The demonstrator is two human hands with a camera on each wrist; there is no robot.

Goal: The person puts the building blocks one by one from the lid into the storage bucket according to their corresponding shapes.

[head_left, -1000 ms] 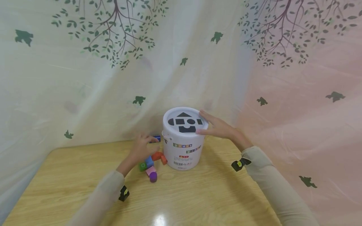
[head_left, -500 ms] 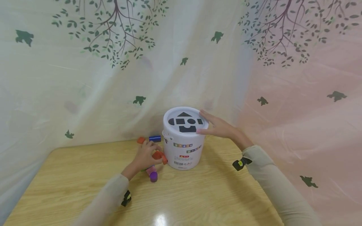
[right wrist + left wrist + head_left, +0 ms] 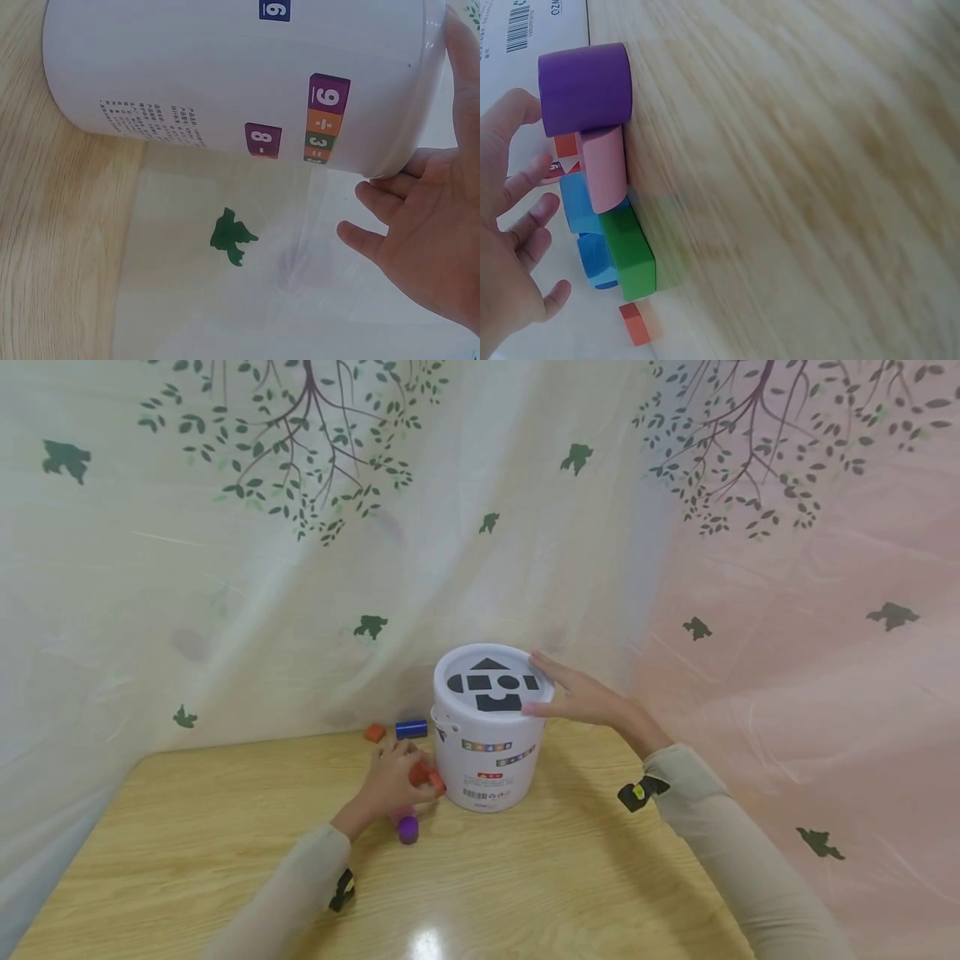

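Note:
My left hand (image 3: 386, 781) reaches over a cluster of toy blocks, with its thumb and fingers spread beside a red block (image 3: 437, 783). No block shows in its grasp. Purple cylinder (image 3: 585, 88), pink rounded block (image 3: 604, 169), green block (image 3: 634, 255) and blue block (image 3: 576, 201) lie close together near the fingers in the left wrist view. On the rim of a white bucket (image 3: 480, 768) rests my right hand (image 3: 581, 696), its fingers and thumb spread along the edge. The bucket's lid (image 3: 491, 695) has several dark shape holes.
Behind my left hand, a dark blue cylinder (image 3: 411, 729) and an orange block (image 3: 375, 732) lie near the table's back edge. The bucket stands upright on the wooden table (image 3: 525, 877). A leaf-printed curtain (image 3: 285, 635) hangs behind.
My left hand has moved from the back of the blocks toward the front and down over the cluster, uncovering the orange block and dark blue cylinder. The right hand stays on the rim.

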